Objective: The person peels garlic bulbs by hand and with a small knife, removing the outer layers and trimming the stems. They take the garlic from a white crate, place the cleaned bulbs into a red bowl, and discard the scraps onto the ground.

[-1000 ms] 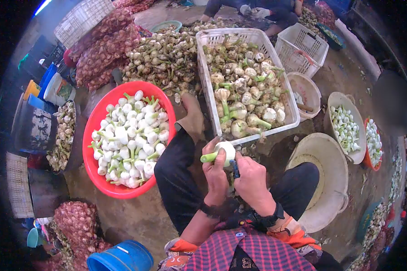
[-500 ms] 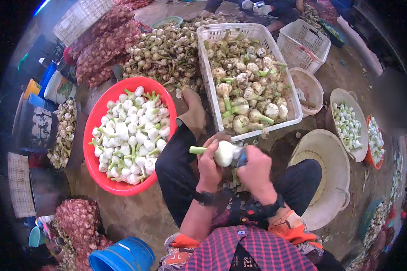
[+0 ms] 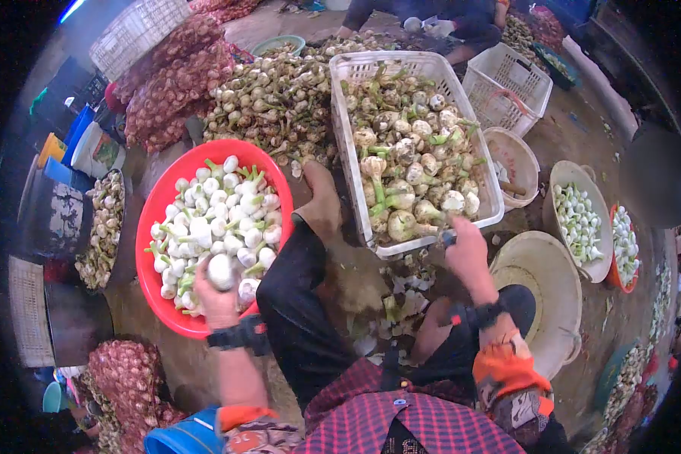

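My left hand (image 3: 216, 301) is over the near side of a red basin (image 3: 153, 291), its fingers closed around a white peeled garlic bulb (image 3: 221, 272). Many cleaned bulbs with short green stems (image 3: 218, 203) fill that basin. My right hand (image 3: 469, 256) is at the near right corner of a white plastic crate (image 3: 493, 214). It grips a small blue-handled knife (image 3: 449, 238), whose blade I cannot make out. Unpeeled, soil-stained garlic bulbs (image 3: 412, 163) fill the crate, and the fingertips of my right hand are close to the nearest ones.
A heap of uncleaned garlic (image 3: 268, 113) lies behind the basin. Peelings (image 3: 405, 291) litter the floor between my legs. A beige tub (image 3: 567, 306) stands at my right knee, a blue bucket (image 3: 181, 437) at lower left. Another person's hand (image 3: 439, 29) is at the top.
My left hand has carried the garlic bulb from in front of me left to the red basin. My right hand, still with the knife, has moved right and up towards the crate.
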`<state>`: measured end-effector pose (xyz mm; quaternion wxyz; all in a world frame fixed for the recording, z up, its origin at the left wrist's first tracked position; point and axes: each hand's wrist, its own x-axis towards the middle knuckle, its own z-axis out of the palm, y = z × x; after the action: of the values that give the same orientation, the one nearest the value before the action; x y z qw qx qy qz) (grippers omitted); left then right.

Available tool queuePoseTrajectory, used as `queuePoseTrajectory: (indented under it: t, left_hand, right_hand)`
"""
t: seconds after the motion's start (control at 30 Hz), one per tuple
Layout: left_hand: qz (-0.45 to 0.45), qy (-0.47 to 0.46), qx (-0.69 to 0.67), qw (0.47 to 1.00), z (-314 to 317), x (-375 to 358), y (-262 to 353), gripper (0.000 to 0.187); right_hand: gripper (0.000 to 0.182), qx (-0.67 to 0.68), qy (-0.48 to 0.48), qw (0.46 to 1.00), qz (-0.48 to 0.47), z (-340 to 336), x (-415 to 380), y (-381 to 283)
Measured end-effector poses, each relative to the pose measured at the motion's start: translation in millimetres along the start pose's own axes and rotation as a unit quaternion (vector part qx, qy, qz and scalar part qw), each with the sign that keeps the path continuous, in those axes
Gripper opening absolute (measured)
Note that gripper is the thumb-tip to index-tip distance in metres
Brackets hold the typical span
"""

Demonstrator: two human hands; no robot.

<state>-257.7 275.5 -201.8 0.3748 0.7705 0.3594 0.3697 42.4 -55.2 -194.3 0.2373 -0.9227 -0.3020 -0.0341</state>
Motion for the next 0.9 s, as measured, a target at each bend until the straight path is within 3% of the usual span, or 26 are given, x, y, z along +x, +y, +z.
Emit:
queuePoseTrajectory:
  t: [0.03,0.07,0.1,0.13,0.17,0.23,0.27,0.3,0.33,0.37,0.4,0.43,0.47,0.53,0.57,0.6,0.63,0.67,0.7,0.73,0.77,0.83,0.9]
  left_hand:
    - [0.026,-0.002,0.155,0.988,-32,0,-20,0.045]
    - [-0.106,0.025,0.020,0.994,-64,3,-77,0.047]
    - [-0.204,0.030,-0.126,0.970,-73,7,-93,0.049]
    - [-0.298,0.064,-0.262,0.916,-82,12,-107,0.050]
    - [-0.353,0.074,-0.402,0.841,-87,24,-79,0.051]
    - [-0.296,0.052,-0.338,0.892,-76,33,-58,0.052]
    - [-0.172,0.014,-0.121,0.978,-67,31,-55,0.052]
    - [-0.034,-0.024,0.104,0.994,-49,32,-33,0.052]
    - [-0.043,-0.039,-0.058,0.997,-20,28,-10,0.052]
    - [-0.050,-0.054,-0.217,0.973,21,17,52,0.053]
    - [-0.130,-0.097,-0.411,0.897,53,0,116,0.068]
    - [-0.050,-0.186,-0.265,0.945,79,-20,124,0.081]
    - [0.054,-0.246,-0.121,0.960,105,-40,133,0.095]
    - [0.151,-0.229,-0.098,0.957,153,-79,145,0.077]
    - [0.079,-0.267,-0.168,0.946,166,-97,149,0.068]
    - [0.001,-0.283,-0.202,0.938,172,-111,150,0.063]
    - [-0.079,-0.290,-0.231,0.926,172,-119,154,0.057]
    - [-0.121,-0.233,-0.262,0.929,175,-129,162,0.047]
    - [-0.111,-0.210,-0.241,0.941,178,-136,164,0.050]
    - [-0.027,-0.164,-0.188,0.968,180,-138,167,0.053]
    - [0.057,-0.123,-0.131,0.982,179,-139,169,0.056]
    - [-0.001,-0.145,-0.134,0.980,177,-141,163,0.057]
    - [-0.030,-0.176,-0.139,0.974,172,-140,159,0.058]
  right_hand:
    - [0.043,-0.018,-0.018,0.999,0.038,2,13,8]
    - [0.040,-0.038,-0.072,0.993,0.087,6,25,14]
    - [0.037,-0.058,-0.127,0.981,0.136,9,32,18]
    - [0.034,-0.047,-0.108,0.984,0.135,20,34,25]
    - [0.032,-0.036,-0.089,0.986,0.133,34,36,33]
    - [0.027,-0.012,-0.042,0.990,0.137,40,36,33]
    - [0.025,0.002,-0.013,0.990,0.143,39,32,30]
    - [0.023,0.017,0.018,0.989,0.149,32,31,20]
    - [0.026,0.049,0.049,0.992,0.102,21,29,12]
    - [0.028,0.082,0.077,0.992,0.057,2,26,-2]
    - [0.030,0.115,0.106,0.988,0.013,-16,21,-15]
    - [0.032,0.141,0.059,0.988,-0.005,-32,14,-29]
    - [0.033,0.166,0.012,0.986,-0.023,-47,3,-42]
    - [0.034,0.250,-0.085,0.964,-0.036,-64,-20,-57]
    - [0.033,0.310,-0.137,0.940,-0.031,-67,-33,-60]
    - [0.032,0.316,-0.125,0.939,0.053,-63,-45,-61]
    - [0.032,0.433,-0.088,0.888,0.125,-58,-52,-62]
    - [0.033,0.543,-0.058,0.814,0.198,-50,-57,-62]
    - [0.033,0.639,-0.032,0.720,0.270,-39,-61,-65]
    - [0.036,0.653,-0.054,0.708,0.265,-23,-67,-66]
    - [0.036,0.602,-0.050,0.768,0.212,-7,-76,-67]
    - [0.037,0.484,-0.036,0.856,0.176,-1,-81,-70]
    - [0.039,0.452,-0.075,0.881,0.115,-4,-82,-67]
